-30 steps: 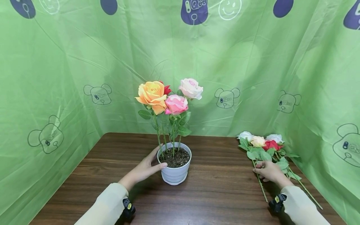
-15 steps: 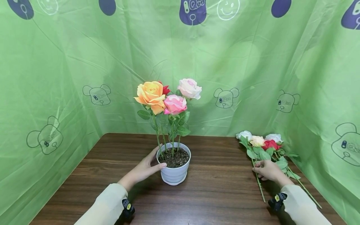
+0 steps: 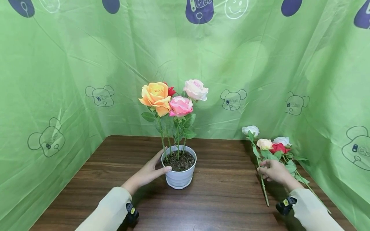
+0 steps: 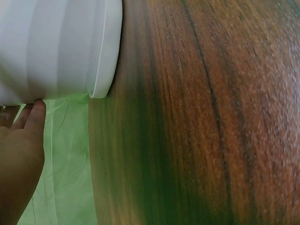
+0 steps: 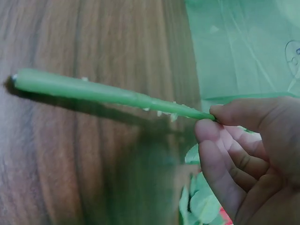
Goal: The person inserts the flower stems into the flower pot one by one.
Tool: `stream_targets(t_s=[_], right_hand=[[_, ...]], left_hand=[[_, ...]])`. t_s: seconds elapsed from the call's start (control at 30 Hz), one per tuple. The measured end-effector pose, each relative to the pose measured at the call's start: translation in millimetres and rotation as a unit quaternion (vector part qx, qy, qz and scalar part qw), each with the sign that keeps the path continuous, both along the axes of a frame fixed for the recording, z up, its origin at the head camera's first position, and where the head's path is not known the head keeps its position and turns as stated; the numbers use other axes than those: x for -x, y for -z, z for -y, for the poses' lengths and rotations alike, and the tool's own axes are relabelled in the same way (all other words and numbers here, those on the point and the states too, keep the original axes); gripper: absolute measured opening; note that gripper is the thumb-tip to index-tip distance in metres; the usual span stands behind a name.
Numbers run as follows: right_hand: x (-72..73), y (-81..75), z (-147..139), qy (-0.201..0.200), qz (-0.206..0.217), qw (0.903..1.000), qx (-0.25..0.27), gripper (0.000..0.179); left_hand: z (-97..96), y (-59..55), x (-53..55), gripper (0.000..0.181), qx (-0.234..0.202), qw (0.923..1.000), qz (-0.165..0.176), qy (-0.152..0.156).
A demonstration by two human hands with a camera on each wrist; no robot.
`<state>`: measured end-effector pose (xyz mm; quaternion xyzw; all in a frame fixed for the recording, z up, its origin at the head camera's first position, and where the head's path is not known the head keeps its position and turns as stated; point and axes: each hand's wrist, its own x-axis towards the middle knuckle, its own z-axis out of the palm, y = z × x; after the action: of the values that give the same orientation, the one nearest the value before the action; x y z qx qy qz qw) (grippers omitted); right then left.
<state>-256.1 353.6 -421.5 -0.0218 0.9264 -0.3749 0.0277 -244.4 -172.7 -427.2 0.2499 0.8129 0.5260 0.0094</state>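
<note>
A white flower pot [image 3: 179, 178] filled with dark soil stands in the middle of the table, bearing an orange rose [image 3: 156, 96], a pink rose [image 3: 181, 106], a pale pink rose [image 3: 196, 89] and a partly hidden red one. My left hand [image 3: 148, 173] holds the pot's left side, thumb at the front rim, fingers behind. In the left wrist view, fingertips touch the pot's wall [image 4: 44, 47]. At the right, my right hand [image 3: 274, 173] pinches the green stem [image 5: 93, 89] of a white rose [image 3: 251, 130] between thumb and fingers. That rose's head is raised off the table.
Under my right hand lie more roses: a cream one [image 3: 264, 144], a red one [image 3: 279, 148] and another white one [image 3: 281, 141], with leaves and long stems. A green printed curtain [image 3: 121, 48] encloses the brown wooden table [image 3: 219, 192] at the back and sides.
The white rose in my right hand has lifted away from the other roses, its head rising and its stem shifting slightly left. My left hand stays on the pot.
</note>
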Motion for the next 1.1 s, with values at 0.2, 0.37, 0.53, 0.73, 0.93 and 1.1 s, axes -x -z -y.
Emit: stream_targets(t_s=[0.2, 0.37, 0.53, 0.73, 0.93, 1.1], right_hand=[[-2.3, -12.3, 12.7, -0.018, -0.03, 0.9992, 0.021, 0.03], [-1.9, -24.1, 23.3, -0.031, -0.048, 0.9983, 0.011, 0.03], [-1.4, -33.9, 33.2, -0.031, -0.054, 0.9977, 0.026, 0.032], [-1.9, -43.5, 46.7, -0.042, -0.099, 0.9936, 0.035, 0.034], [-3.8, -51.2, 59.8, -0.051, -0.163, 0.9842, 0.049, 0.031], [-5.0, -57.8, 71.2, -0.062, -0.204, 0.9752, 0.058, 0.029]], left_hand=[[0.5, 0.8, 1.3, 0.085, 0.003, 1.0, -0.001, -0.001], [-0.2, 0.8, 1.4, 0.084, 0.005, 0.9999, -0.012, 0.002], [-0.8, 0.8, 1.2, 0.084, 0.001, 1.0, -0.006, 0.003], [-0.8, -0.1, 0.6, 0.085, 0.0, 1.0, 0.002, 0.001], [-0.6, 0.5, 1.7, 0.085, -0.003, 1.0, -0.001, 0.006], [-0.9, -0.6, 0.9, 0.085, -0.004, 1.0, 0.0, 0.005]])
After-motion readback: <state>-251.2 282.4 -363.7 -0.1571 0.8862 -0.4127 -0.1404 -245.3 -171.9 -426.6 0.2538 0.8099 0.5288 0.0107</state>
